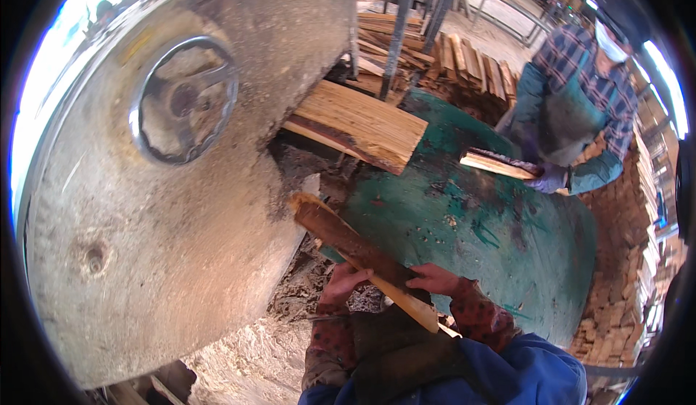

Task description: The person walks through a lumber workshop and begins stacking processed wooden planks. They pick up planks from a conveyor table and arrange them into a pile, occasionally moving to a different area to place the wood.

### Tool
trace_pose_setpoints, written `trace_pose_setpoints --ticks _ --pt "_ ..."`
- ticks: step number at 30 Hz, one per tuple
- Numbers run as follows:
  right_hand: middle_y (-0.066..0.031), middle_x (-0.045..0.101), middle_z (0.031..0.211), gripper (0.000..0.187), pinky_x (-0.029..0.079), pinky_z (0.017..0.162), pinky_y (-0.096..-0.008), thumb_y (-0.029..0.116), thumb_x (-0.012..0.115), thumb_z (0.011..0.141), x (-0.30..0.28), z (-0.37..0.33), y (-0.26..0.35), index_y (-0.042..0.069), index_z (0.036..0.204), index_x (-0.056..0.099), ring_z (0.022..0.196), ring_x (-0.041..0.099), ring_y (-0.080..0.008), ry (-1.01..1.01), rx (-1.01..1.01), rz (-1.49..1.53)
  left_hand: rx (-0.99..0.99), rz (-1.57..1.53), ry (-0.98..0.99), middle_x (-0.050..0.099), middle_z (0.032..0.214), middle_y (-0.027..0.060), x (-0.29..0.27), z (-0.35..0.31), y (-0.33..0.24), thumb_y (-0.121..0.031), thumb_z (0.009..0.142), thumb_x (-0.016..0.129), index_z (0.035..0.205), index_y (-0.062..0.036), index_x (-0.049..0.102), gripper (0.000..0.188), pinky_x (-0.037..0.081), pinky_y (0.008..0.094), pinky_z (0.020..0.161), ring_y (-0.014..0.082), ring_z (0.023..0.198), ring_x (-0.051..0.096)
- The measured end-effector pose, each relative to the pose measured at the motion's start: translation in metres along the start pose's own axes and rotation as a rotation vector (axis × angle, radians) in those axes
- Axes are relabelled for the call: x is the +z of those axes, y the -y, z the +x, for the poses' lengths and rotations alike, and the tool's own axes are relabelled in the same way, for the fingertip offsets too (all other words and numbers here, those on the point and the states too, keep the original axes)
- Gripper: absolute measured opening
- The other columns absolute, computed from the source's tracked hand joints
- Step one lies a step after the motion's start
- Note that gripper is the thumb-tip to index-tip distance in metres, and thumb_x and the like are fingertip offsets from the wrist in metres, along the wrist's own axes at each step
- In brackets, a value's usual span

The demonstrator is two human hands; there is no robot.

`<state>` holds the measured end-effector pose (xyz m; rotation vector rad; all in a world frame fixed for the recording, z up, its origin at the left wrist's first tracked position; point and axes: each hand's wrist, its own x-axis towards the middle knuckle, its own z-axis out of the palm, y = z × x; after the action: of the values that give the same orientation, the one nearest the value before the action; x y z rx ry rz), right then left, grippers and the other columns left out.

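Both of my hands hold one long wooden slab (pixel 351 244) with dark brown bark on its upper face and pale wood along its edge. It slants from the machine's opening down toward my apron. My left hand (pixel 346 283) is closed on the slab's near left edge. My right hand (pixel 435 279) grips its right side, fingers over the bark. Just beyond, a thick pale timber (pixel 362 124) with a bark edge juts out of the machine over the green table (pixel 471 224). Across the table a co-worker (pixel 580 108) holds a shorter bark-edged piece (pixel 500 164) in gloved hands.
A large beige machine housing (pixel 210 238) with a metal handwheel (pixel 185 100) fills the left. Upright metal posts (pixel 399 35) stand behind the timber. Boards are stacked at the back (pixel 475 64), and a tall wood stack (pixel 620 260) lines the right. Sawdust (pixel 246 358) lies below.
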<state>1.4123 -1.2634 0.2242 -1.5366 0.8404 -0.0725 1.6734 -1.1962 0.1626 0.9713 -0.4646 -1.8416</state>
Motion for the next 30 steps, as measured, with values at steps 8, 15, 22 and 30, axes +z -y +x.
trace_pose_setpoints --ticks 8,15,22,30 --pt "-0.0173 0.06 0.092 0.027 0.049 0.073 -0.0437 0.021 0.062 0.086 0.033 -0.025 0.01 0.004 0.108 0.063 0.083 0.06 -0.0349 -0.322 -0.061 -0.542 0.174 0.009 -0.371 0.067 0.098 0.0057 0.038 0.008 0.011 -0.014 0.08 0.074 0.108 0.0014 0.064 0.034 0.051 0.0297 0.074 0.0162 0.084 0.063" --pt "-0.0142 0.06 0.102 0.031 0.051 0.077 -0.0423 0.018 0.067 0.08 0.026 -0.065 0.018 0.007 0.108 0.063 0.092 0.06 -0.0347 -0.536 -0.138 -0.43 0.151 0.202 -0.434 0.065 0.106 0.0067 0.024 0.013 0.025 -0.011 0.081 0.072 0.113 0.0025 0.061 0.036 0.05 0.0321 0.078 0.0179 0.091 0.061" --pt "-0.0116 0.052 0.12 0.054 0.048 0.091 -0.0398 0.01 0.072 0.067 -0.055 -0.134 -0.018 0.009 0.119 0.057 0.111 0.053 -0.0321 -0.69 0.073 -0.777 0.208 0.235 -0.469 0.06 0.116 0.0064 0.037 0.007 0.015 -0.011 0.082 0.071 0.118 0.0037 0.057 0.041 0.045 0.0313 0.09 0.0178 0.1 0.057" --pt "-0.007 0.053 0.101 0.064 0.034 0.093 -0.0429 0.021 0.077 0.062 -0.127 -0.148 -0.089 0.013 0.123 0.056 0.106 0.048 -0.0258 -0.581 0.117 -1.232 0.186 0.138 -0.459 0.061 0.113 0.0084 0.051 0.006 0.022 -0.011 0.083 0.07 0.117 0.0061 0.057 0.041 0.047 0.0326 0.087 0.0184 0.096 0.059"
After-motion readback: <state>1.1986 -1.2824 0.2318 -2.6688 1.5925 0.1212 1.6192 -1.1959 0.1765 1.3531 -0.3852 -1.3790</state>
